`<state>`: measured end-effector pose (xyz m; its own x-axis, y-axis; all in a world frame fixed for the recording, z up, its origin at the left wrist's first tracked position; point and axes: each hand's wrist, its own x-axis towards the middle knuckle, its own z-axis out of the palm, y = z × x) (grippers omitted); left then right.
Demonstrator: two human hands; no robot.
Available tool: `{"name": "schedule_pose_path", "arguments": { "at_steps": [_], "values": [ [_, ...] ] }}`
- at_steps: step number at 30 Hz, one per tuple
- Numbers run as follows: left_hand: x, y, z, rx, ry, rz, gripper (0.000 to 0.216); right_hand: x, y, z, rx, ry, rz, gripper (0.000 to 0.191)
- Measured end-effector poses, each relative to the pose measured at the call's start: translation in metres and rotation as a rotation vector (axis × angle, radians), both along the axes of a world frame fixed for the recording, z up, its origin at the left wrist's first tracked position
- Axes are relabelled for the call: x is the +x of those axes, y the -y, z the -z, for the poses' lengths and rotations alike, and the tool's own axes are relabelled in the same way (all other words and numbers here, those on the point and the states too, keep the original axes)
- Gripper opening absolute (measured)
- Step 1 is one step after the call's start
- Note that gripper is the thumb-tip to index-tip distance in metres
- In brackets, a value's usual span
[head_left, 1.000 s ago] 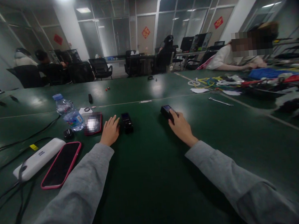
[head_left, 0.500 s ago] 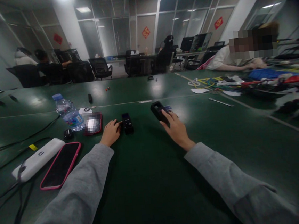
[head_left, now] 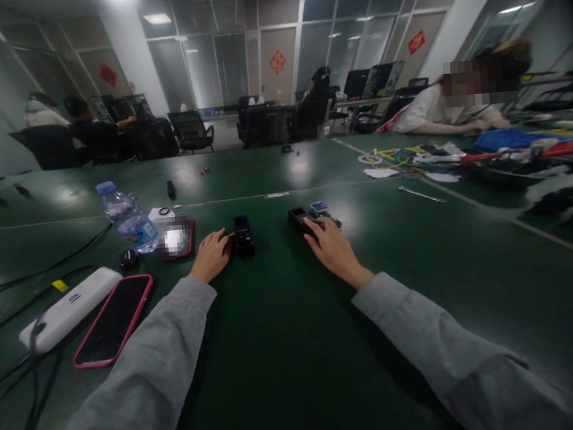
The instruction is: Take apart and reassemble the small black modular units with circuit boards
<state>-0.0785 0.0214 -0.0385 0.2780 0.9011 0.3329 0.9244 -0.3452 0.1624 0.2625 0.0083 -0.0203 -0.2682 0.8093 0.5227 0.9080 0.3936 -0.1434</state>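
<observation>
My left hand (head_left: 210, 255) lies on the green table, its fingers loosely stretched out and the index fingertip beside a small black handheld device (head_left: 243, 237) with a dark screen and keys. Whether that fingertip touches it, I cannot tell. Over a second, similar black device (head_left: 297, 217) my right hand (head_left: 335, 247) is closed, thumb at the near side; the fingers cover its right part. This device now lies low, seemingly on the table. Just behind the right fingers sits a small blue-faced square piece (head_left: 318, 207), with small parts partly hidden by the hand.
At left are a water bottle (head_left: 129, 219), a red-edged phone (head_left: 188, 240), a white power bank (head_left: 74, 307), a pink-cased phone (head_left: 115, 320) and black cables (head_left: 37, 377). A wrench (head_left: 421, 194) and tangled cables (head_left: 392, 157) lie right. A person (head_left: 422, 109) leans on the table.
My right hand has lowered the black device from a raised tilt to nearly flat, uncovering the blue-faced piece behind it. My left hand stays in place.
</observation>
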Motion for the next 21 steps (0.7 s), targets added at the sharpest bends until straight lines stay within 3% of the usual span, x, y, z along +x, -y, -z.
{"name": "schedule_pose_path", "arguments": {
  "at_steps": [13, 21],
  "values": [
    [0.01, 0.011, -0.018, -0.05, -0.025, 0.181, 0.044, 0.0, 0.001, -0.002, 0.042, -0.051, -0.054, 0.039],
    [0.011, 0.011, -0.018, -0.074, -0.001, 0.167, 0.05, -0.001, 0.004, -0.006, 0.04, -0.064, -0.071, 0.036]
  ]
}}
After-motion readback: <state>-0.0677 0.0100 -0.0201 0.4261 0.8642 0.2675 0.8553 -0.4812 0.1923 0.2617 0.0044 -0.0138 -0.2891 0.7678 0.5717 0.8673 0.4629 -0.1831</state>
